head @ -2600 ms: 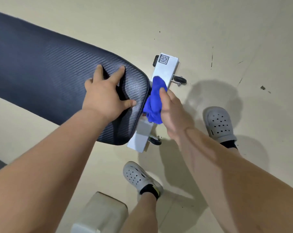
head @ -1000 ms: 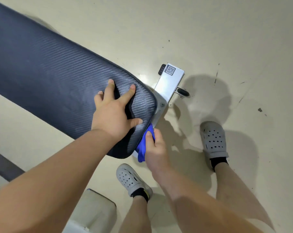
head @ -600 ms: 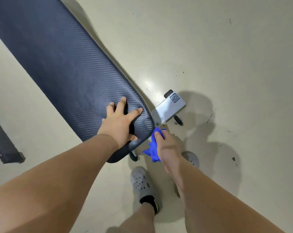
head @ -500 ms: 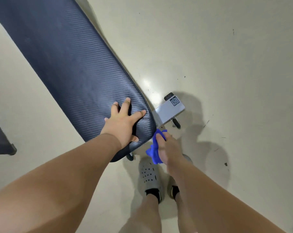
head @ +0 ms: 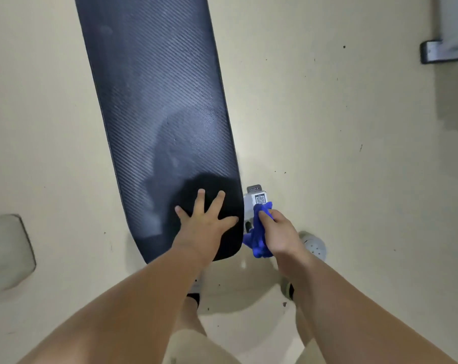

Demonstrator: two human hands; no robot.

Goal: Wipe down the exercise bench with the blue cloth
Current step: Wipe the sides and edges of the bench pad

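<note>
Your blue cloth (head: 259, 239) is bunched in your right hand (head: 277, 236), which is closed around it and presses it against the white metal base (head: 256, 199) just beside the near end of the exercise bench (head: 159, 114); a QR label (head: 260, 199) shows just above the cloth. Your left hand (head: 204, 224) lies flat, fingers spread, on the dark pad's near end; the bench stands on a pale floor (head: 340, 153); one grey shoe (head: 314, 248) shows beside your right wrist.

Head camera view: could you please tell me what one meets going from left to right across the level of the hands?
Pale object at the left edge → bench pad → left hand, flat on the pad → blue cloth → right hand, gripping the cloth → grey shoe.
</note>
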